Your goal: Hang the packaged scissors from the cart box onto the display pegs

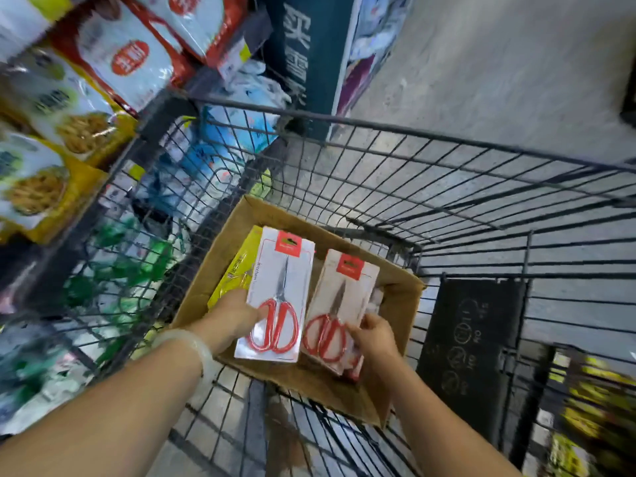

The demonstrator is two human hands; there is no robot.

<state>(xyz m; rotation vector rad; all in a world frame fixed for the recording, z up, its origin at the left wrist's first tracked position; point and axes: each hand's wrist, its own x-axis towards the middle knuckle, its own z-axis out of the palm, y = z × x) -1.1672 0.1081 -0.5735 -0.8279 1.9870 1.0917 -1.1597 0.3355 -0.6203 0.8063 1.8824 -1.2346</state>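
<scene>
The left hand (pixel 237 313) grips the handle end of one packaged scissors card (pixel 277 297), fingers curled under its left edge and thumb on top. The right hand (pixel 373 333) pinches the lower right edge of a second card (pixel 339 304), apparently the top of a small stack. Both cards sit in the cardboard box (pixel 395 297) inside the wire cart (pixel 447 187), long axes running away from the person, red hang tabs at the far ends. No display pegs are visible; the tabs must probably lead onto them.
</scene>
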